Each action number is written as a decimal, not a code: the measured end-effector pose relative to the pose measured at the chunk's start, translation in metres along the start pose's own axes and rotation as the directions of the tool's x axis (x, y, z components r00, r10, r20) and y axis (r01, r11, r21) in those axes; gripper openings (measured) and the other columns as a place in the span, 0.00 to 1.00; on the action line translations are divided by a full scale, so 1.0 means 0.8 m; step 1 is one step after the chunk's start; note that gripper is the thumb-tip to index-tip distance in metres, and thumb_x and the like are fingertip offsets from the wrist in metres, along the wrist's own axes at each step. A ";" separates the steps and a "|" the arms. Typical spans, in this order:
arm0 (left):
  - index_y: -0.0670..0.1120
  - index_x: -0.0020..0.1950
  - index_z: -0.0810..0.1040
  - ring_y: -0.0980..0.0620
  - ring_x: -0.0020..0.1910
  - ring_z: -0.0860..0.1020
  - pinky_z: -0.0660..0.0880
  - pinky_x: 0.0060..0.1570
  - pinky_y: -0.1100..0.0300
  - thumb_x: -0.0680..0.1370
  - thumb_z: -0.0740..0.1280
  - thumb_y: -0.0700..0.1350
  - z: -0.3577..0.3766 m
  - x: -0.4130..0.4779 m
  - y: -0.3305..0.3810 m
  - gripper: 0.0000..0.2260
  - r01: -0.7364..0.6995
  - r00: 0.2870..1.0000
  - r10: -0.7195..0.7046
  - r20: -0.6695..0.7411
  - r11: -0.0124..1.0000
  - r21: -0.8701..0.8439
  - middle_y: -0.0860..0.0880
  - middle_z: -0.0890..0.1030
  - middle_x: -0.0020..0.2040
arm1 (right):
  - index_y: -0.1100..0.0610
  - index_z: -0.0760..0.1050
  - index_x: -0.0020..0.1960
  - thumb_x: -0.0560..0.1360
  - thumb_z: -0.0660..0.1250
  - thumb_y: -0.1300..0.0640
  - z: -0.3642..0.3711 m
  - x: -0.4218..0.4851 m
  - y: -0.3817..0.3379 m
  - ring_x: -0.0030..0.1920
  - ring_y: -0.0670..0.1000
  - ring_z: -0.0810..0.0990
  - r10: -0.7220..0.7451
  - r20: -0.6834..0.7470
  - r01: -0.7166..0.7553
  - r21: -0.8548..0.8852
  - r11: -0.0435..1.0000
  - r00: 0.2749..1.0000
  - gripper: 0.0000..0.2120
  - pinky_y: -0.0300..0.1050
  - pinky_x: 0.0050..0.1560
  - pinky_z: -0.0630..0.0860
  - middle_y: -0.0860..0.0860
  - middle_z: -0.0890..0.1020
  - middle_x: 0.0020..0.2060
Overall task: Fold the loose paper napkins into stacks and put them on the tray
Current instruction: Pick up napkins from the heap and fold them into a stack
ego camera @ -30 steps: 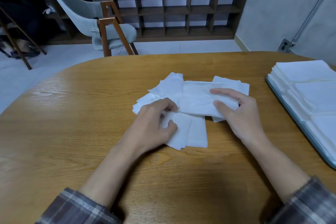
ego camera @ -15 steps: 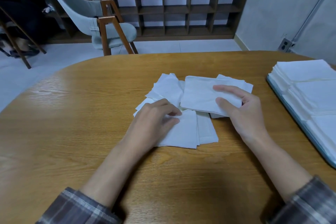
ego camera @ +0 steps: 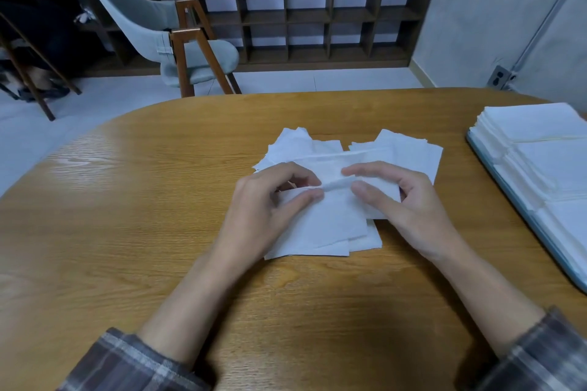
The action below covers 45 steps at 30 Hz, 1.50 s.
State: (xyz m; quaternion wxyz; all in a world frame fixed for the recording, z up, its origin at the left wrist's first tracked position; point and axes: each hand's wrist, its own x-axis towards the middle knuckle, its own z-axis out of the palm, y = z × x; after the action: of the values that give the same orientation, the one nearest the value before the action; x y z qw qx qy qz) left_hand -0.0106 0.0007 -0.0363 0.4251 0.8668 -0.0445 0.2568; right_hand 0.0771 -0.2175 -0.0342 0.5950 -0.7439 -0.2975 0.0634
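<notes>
1. The fingers [ego camera: 313, 195] of the left hand [ego camera: 270, 209] are curled. Its thumb and forefinger pinch a raised ridge in the top napkin [ego camera: 330, 222].
2. The right hand [ego camera: 409, 209] pinches the same ridge from the other side between thumb and forefinger. Its remaining fingers are loosely bent behind them, over the napkin's right edge.
3. The ridge runs left to right between the two sets of fingertips, which almost meet over the middle of the sheet. The near half of the napkin lies flat in front of the thumbs.
4. That napkin sits on the loose napkins [ego camera: 295, 146], a white, overlapping, unevenly fanned pile in the middle of the wooden table [ego camera: 127, 216].
5. Both forearms reach in from the near edge and angle toward each other, with the backs of the hands up. The wrists are bare, and the plaid sleeves [ego camera: 133, 362] end near the bottom corners.
6. The tray [ego camera: 554, 249] lies at the table's right edge, well apart from the hands. It holds neat folded stacks [ego camera: 540, 124] in a row.
7. Beyond the table stand a grey chair [ego camera: 190, 51] with wooden legs and a dark cubby shelf [ego camera: 317, 16] along the wall.
</notes>
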 end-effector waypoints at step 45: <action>0.51 0.70 0.76 0.56 0.47 0.86 0.80 0.45 0.64 0.78 0.75 0.40 -0.006 0.005 0.031 0.21 0.412 0.911 -0.356 0.208 0.759 -0.504 0.54 0.87 0.50 | 0.50 0.88 0.46 0.76 0.72 0.59 0.001 0.003 0.000 0.59 0.49 0.83 0.071 0.013 -0.070 0.394 0.917 0.997 0.07 0.49 0.63 0.74 0.47 0.87 0.50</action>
State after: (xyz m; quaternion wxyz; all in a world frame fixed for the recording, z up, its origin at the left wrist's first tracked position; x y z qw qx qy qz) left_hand -0.0162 -0.0105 -0.0144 0.6914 0.7145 0.0428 0.0977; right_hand 0.0786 -0.2154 -0.0339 0.7299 -0.6194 -0.2512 0.1429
